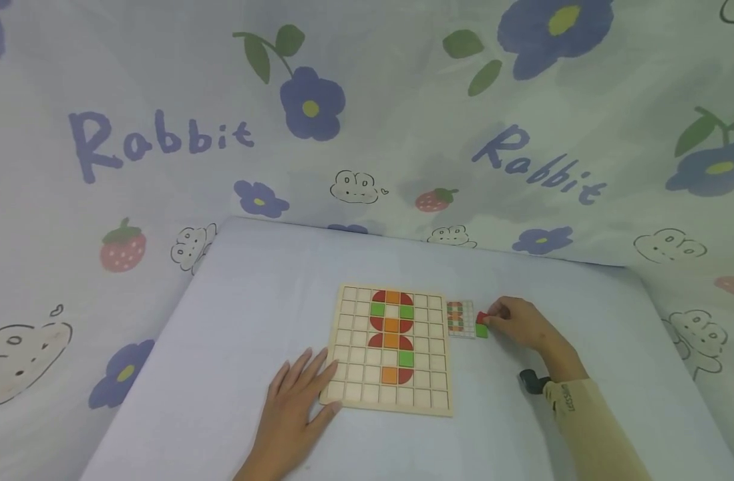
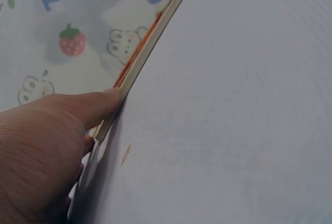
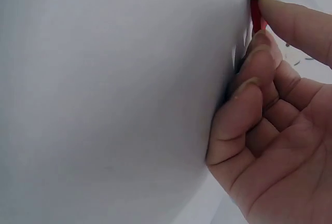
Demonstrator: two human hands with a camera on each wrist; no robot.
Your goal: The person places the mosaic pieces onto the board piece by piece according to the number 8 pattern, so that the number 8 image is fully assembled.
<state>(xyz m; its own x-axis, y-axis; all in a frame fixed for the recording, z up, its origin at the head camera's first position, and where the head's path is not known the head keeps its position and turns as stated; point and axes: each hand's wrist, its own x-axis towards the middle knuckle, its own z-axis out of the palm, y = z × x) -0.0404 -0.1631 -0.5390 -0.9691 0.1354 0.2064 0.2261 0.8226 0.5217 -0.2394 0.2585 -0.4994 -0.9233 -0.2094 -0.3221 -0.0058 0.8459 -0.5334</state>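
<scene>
A square wooden grid board (image 1: 354, 373) lies on the table, with red rounded, orange and green tiles set in its middle columns. My left hand (image 1: 291, 404) rests at the board's near left corner, fingers straight along the left side. In the left wrist view its thumb (image 2: 98, 106) touches the board's edge. Between thumb and fingertips, my right hand (image 1: 519, 324) pinches a red tile (image 1: 481, 317), right of the board. A green tile (image 1: 482, 331) lies against the red one; both also show in the right wrist view. Part of the red tile is hidden by the fingers.
A small pattern card (image 1: 467, 319) lies between the board and the green tile, printed with a coloured grid. A white cloth (image 1: 252, 287) covers the table. Printed curtains (image 1: 391, 153) hang behind and at both sides. A dark device (image 1: 530, 381) is on the right wrist.
</scene>
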